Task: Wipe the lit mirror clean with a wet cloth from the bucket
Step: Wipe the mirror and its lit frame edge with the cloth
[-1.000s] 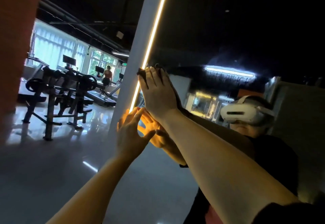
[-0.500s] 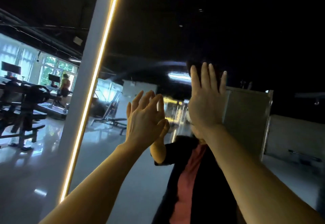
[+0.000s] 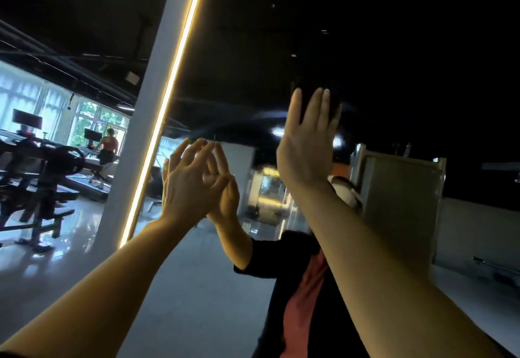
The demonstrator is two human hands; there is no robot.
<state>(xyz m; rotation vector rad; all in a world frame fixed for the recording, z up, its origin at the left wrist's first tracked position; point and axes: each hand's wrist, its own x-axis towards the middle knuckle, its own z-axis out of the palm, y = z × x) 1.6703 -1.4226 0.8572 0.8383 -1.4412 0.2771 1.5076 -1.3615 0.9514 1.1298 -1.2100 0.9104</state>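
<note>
The tall mirror [image 3: 197,287] fills the middle and right of the head view, with a glowing light strip [image 3: 168,104] down its left edge. My right hand [image 3: 306,149] lies flat on the glass with straight fingers, pressing a dark cloth [image 3: 336,106] that only peeks out past the fingertips. My left hand [image 3: 188,186] is lower and to the left, fingers straight, its tips touching the glass against their own reflection. The reflection shows me in a black and red top with a white headset. The bucket is out of view.
A pale frame [image 3: 149,121] borders the mirror on the left. Beyond it lie a glossy gym floor, dark weight machines [image 3: 42,172] and a person on a treadmill [image 3: 108,145] by bright windows.
My right hand slid the cloth from the lit edge to the right across the glass, then a little upward. My left hand stayed flat on the glass, following rightward.
</note>
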